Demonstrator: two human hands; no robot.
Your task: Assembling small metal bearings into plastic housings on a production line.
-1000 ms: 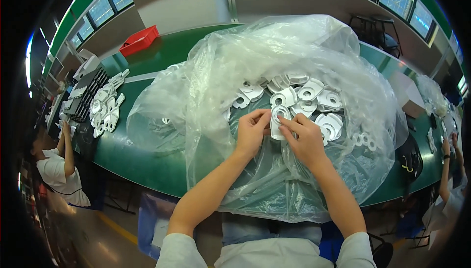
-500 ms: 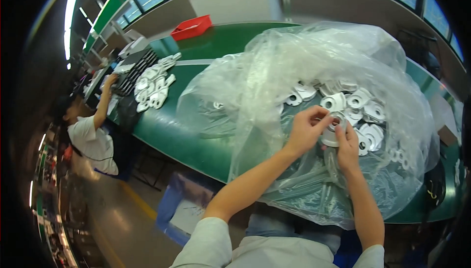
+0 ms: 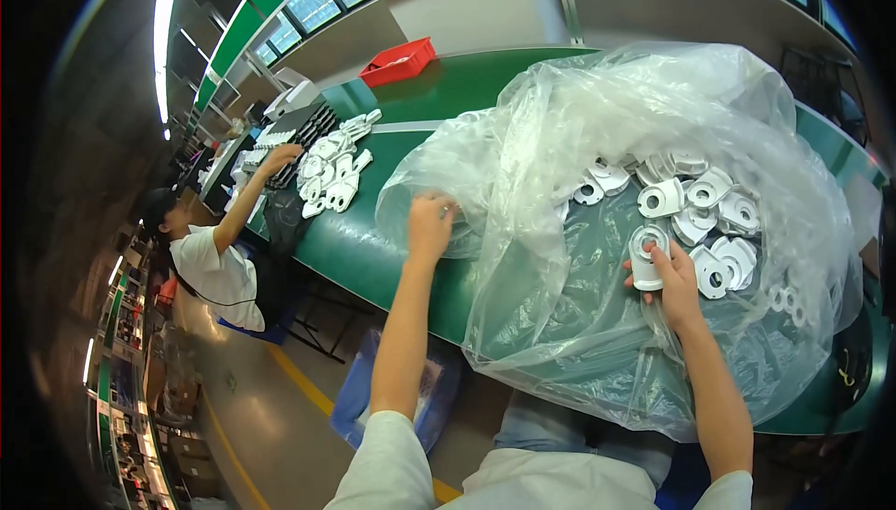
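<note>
My right hand holds a white rounded part with a round hole in its wide end, thumb across its face. Beyond it, a pile of similar white parts lies on a large clear plastic bag. Far to the left, my left hand is at the bag's left side, fingers bent together. Its fingertips are partly hidden, and anything between them is too small to make out.
Small white rings lie at the bag's right. The green table carries another heap of white parts and a red bin. Below its edge stands a blue bin. A co-worker reaches toward black trays on the left.
My left hand has left the white part and moved far left to the bag's side. The right hand alone now holds the part. The view has shifted slightly.
</note>
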